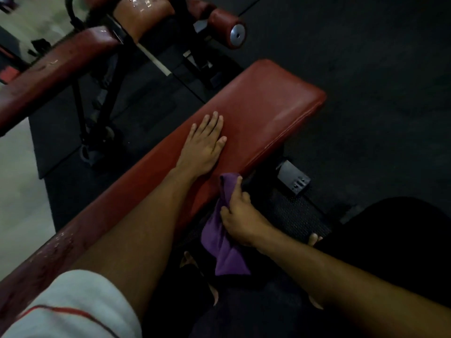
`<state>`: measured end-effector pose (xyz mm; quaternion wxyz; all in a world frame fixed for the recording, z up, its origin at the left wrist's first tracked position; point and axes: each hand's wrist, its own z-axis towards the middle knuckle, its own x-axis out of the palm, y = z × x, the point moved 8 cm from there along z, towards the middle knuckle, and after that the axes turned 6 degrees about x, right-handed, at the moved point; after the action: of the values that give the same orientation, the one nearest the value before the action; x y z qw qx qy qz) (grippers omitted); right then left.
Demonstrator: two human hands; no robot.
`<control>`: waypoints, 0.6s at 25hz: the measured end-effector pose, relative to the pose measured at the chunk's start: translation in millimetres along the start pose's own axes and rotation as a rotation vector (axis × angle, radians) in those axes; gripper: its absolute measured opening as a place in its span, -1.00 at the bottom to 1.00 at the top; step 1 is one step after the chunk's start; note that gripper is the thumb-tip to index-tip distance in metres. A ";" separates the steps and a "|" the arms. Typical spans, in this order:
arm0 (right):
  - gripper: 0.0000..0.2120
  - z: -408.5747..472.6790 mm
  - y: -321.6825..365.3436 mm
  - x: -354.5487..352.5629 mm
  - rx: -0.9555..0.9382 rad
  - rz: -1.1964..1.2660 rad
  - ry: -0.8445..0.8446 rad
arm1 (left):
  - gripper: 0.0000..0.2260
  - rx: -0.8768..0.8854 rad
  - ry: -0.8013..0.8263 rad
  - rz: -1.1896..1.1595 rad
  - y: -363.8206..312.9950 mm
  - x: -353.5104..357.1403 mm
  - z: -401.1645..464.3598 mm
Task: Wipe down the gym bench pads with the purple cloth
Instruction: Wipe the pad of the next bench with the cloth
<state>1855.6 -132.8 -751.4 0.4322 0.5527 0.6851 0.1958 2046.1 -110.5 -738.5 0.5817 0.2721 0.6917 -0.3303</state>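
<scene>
Dark gym floor (366,69). Our left hand (205,142) flat on bench pad (268,98), steadying; right hand (240,215) grips purple cloth (219,245) against pad edge, wiping.

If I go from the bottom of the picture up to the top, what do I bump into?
White sleeve → purple cloth held by the right hand → left hand flat on the red bench pad → round roller pad.

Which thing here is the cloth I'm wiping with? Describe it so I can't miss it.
Start at the long red bench pad crossing the frame, where the left hand lies flat. At the pad's near edge, the right hand grips the purple cloth, which hangs below it. It is the only purple, soft thing there.
</scene>
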 end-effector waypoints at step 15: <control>-0.31 14.7 -9.3 15.9 0.104 0.013 0.048 | -0.45 -0.004 -0.036 0.030 19.6 3.3 -77.5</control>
<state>1861.8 -124.0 -772.5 0.3850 0.5742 0.7008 0.1760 2012.0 -38.1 -736.3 0.5996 0.2753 0.6775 -0.3252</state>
